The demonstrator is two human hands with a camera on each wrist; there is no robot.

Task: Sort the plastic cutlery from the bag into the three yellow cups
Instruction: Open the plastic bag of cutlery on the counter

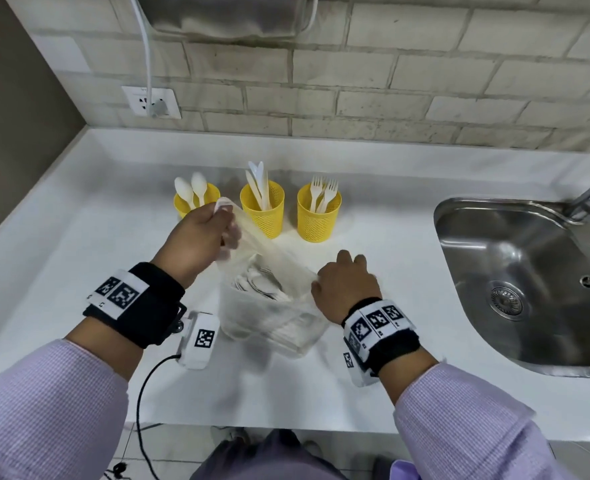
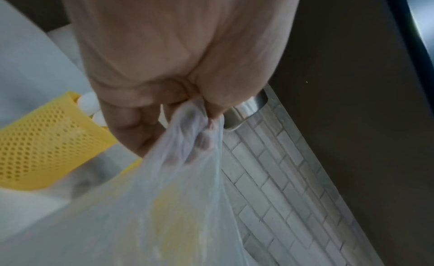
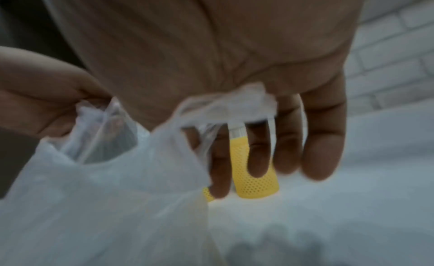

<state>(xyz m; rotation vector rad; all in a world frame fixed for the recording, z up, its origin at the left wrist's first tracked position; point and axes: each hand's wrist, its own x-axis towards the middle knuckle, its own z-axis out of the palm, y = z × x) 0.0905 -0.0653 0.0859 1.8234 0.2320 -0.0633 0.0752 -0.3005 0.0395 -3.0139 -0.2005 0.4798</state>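
Three yellow mesh cups stand in a row at the back of the white counter: the left cup holds spoons, the middle cup knives, the right cup forks. In front of them sits a translucent plastic bag with white cutlery inside. My left hand grips one bag handle in a fist and holds it up near the spoon cup. My right hand is at the bag's right rim, its thumb hooked on the plastic and its fingers straight.
A steel sink with a tap is set into the counter at the right. A brick wall with a socket and white cable runs behind the cups. The counter's front edge is just below my wrists.
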